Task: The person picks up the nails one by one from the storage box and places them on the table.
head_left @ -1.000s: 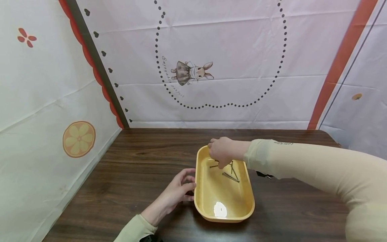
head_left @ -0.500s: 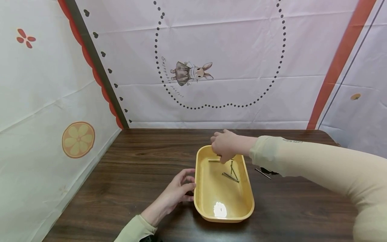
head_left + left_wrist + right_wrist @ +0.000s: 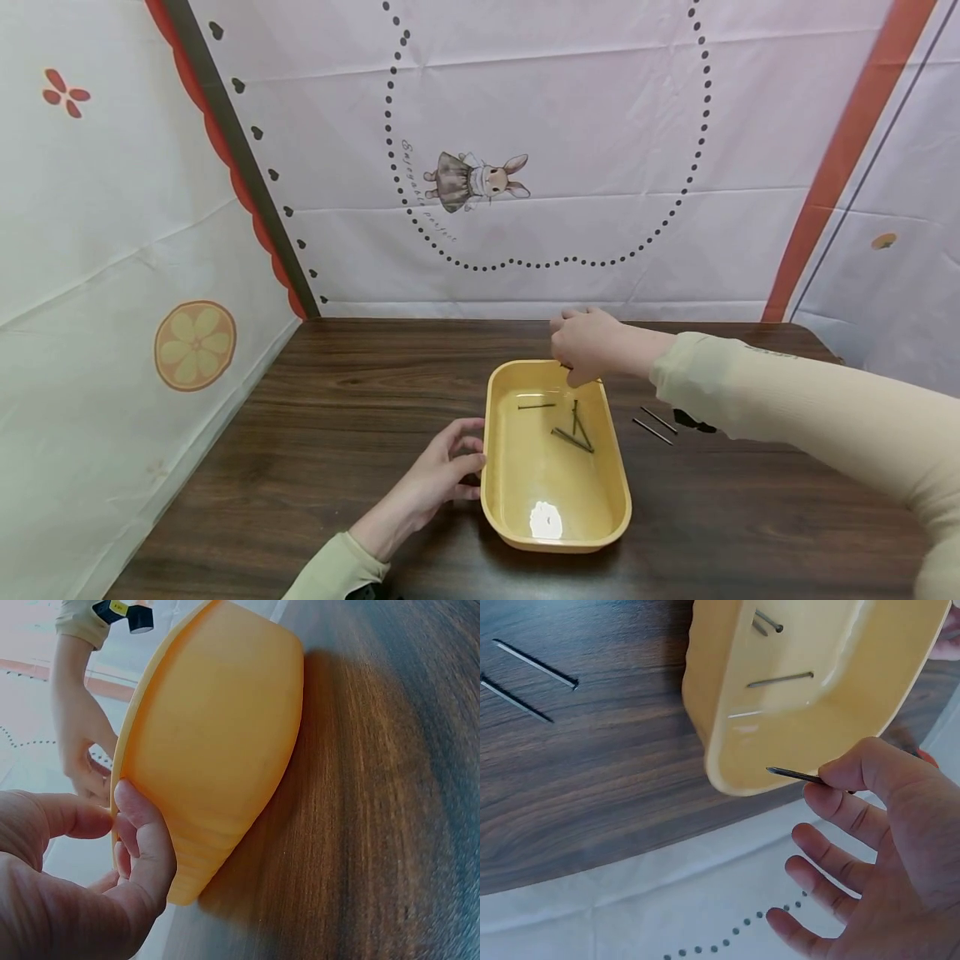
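A yellow plastic tray (image 3: 521, 492) stands on the table, holding several loose nails (image 3: 572, 440) in its middle and one nail (image 3: 536, 407) nearer its far end. My left hand (image 3: 438, 467) pinches the tray's left rim between thumb and fingers, as the left wrist view shows. Above the tray's far right corner, my right hand (image 3: 588, 340) holds a dark nail (image 3: 791, 775) between thumb and index finger, its point sticking out. The other fingers of that hand are spread loosely.
Two nails, a nearer nail (image 3: 652, 431) and a farther nail (image 3: 660, 419), lie side by side on the wooden table (image 3: 360, 392) right of the tray. A printed cloth (image 3: 600, 167) hangs behind the table, and another cloth (image 3: 90, 350) lines the left side.
My right hand has risen from inside the tray and moved right and away, now with a nail between its fingers. Its sleeve no longer covers the nails on the table. My left hand stays put.
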Demonstrator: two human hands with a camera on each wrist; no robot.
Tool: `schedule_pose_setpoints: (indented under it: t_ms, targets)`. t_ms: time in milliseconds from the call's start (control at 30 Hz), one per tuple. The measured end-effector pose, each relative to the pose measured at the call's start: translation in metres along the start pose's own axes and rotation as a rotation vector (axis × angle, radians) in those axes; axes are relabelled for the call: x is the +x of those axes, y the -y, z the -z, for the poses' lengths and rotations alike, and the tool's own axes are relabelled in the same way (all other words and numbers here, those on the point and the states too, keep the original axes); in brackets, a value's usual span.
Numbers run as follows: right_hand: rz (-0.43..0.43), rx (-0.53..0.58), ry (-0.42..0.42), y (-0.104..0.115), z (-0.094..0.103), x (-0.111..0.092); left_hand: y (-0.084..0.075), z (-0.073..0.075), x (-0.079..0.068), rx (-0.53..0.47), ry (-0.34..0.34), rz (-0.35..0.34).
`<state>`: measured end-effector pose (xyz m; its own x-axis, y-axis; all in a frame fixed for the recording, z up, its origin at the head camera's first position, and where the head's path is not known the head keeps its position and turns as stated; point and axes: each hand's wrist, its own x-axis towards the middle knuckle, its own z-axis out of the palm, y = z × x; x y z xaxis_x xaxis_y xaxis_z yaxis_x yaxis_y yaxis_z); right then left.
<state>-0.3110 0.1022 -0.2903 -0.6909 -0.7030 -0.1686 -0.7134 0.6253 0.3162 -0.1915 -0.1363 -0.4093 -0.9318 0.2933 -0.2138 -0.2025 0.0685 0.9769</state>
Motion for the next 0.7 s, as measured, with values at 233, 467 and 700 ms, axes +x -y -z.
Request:
schedule_pose_setpoints:
  t_ms: [233, 467, 700]
  targets:
    - [-0.076, 0.053, 0.021, -0.012, 0.003, -0.01, -0.001, 0.0, 0.0, 0.002, -0.002, 0.005]
    - [-0.142, 0.092, -0.002, -0.028, -0.001, -0.022, -0.001, 0.0, 0.0, 0.007, -0.002, 0.006]
    - [-0.191, 0.102, -0.005, -0.042, -0.008, -0.033, -0.001, 0.0, 0.001, 0.004, 0.002, 0.01]
